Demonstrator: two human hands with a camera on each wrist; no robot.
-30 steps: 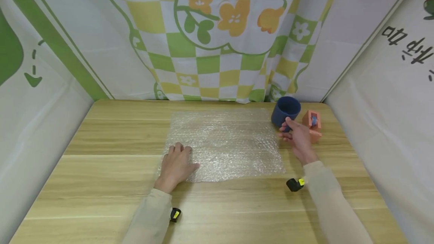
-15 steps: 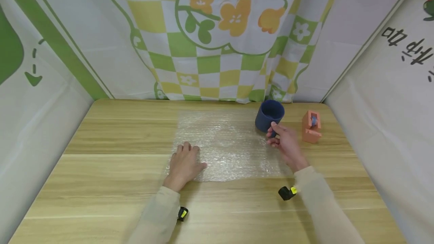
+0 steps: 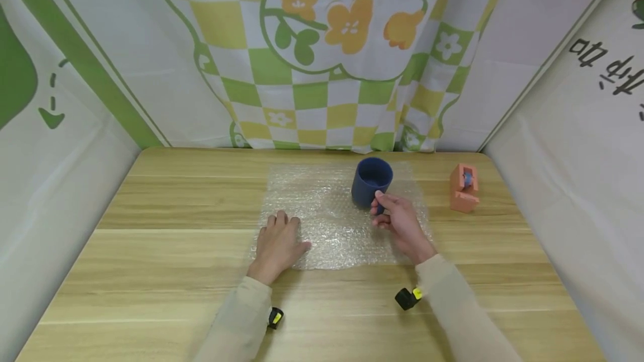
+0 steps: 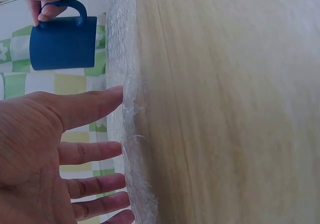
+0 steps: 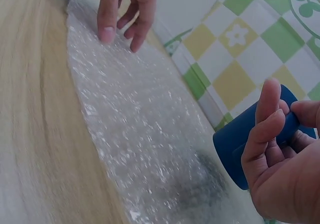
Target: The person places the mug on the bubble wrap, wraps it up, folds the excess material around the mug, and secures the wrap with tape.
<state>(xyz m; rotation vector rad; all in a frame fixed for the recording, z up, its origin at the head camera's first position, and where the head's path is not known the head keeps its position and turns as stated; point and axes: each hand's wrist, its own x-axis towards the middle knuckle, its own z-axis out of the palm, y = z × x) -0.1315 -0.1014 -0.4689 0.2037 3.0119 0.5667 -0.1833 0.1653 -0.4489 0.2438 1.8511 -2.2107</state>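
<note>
A dark blue mug [image 3: 371, 180] hangs upright over the right half of a clear bubble wrap sheet [image 3: 327, 239]. My right hand [image 3: 399, 222] grips the mug by its handle, fingers curled through it. In the left wrist view the mug [image 4: 62, 44] shows a gap between its base and the sheet. My left hand [image 3: 279, 244] rests its fingertips on the left part of the bubble wrap, fingers spread and holding nothing. From the right wrist, a dark shadow of the mug falls on the bubble wrap [image 5: 140, 129].
An orange tape dispenser [image 3: 464, 189] with a blue roll stands at the right back of the wooden table [image 3: 151, 272]. A checked, flowered curtain [image 3: 327, 94] hangs behind the table's back edge, with white cloth walls at both sides.
My right hand has carried the mug leftward from beside the tape dispenser to above the bubble wrap. The left hand and the sheet have shifted slightly right.
</note>
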